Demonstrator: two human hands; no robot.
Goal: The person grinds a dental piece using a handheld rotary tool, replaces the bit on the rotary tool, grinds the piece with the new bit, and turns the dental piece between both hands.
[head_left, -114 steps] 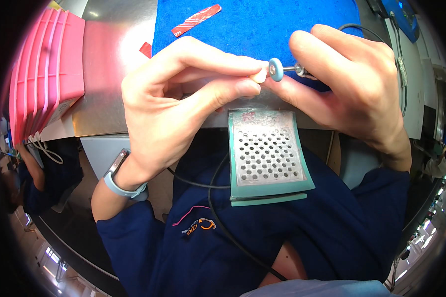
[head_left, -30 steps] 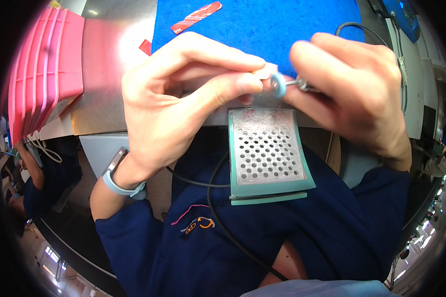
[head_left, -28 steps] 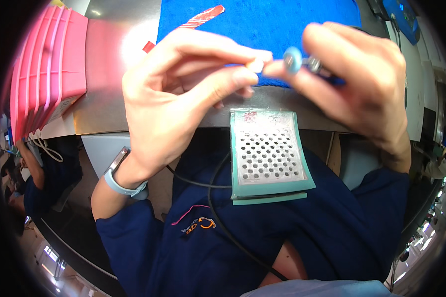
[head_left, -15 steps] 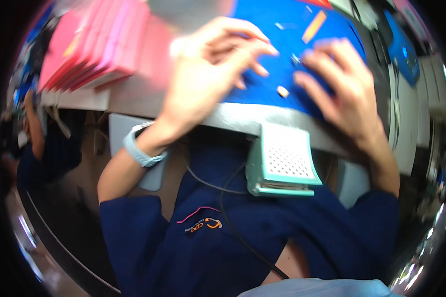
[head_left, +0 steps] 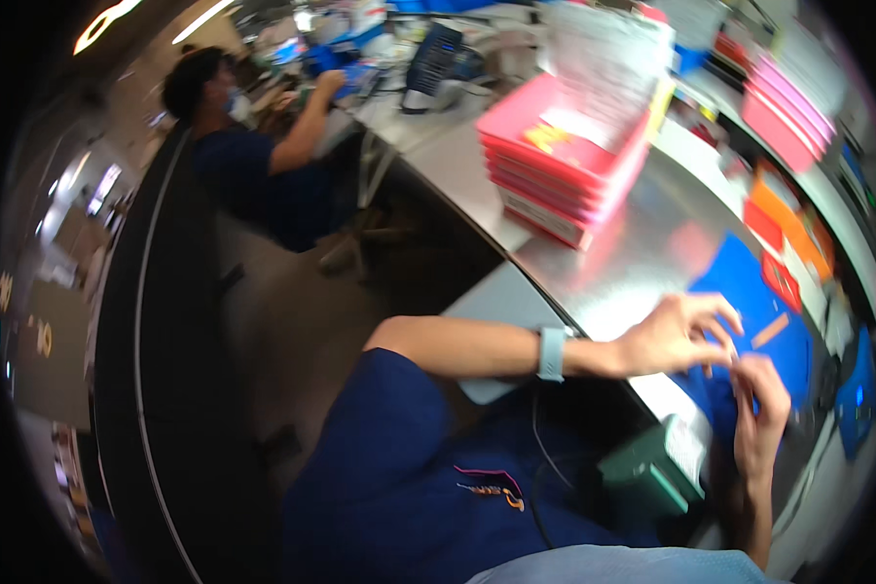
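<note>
Above a blue mat (head_left: 725, 277) on the metal bench, my two hands meet at their fingertips. My left hand (head_left: 674, 339), with a pale blue watch on the wrist, has its fingers curled and the thumb drawn to them. Against it, my right hand (head_left: 763, 397) is pinched closed. Whatever the fingertips hold is too small and blurred to name. A tan strip (head_left: 771, 330) lies on the mat just beyond the hands. Below them, at the bench edge, sits a green box-like device (head_left: 657, 467) with a perforated white top.
Stacked pink trays (head_left: 574, 185), holding papers and a yellow item, stand left of the mat. Orange and red bins (head_left: 790, 229) line the shelf behind. Another person (head_left: 248, 161) works farther along the bench. A grey stool or chair part (head_left: 492, 311) is beneath my left forearm.
The view has swung left, bringing the other person and whole tray stack into sight. My hands, apart before, are now together at the fingertips; the right fingers have closed from a loose spread.
</note>
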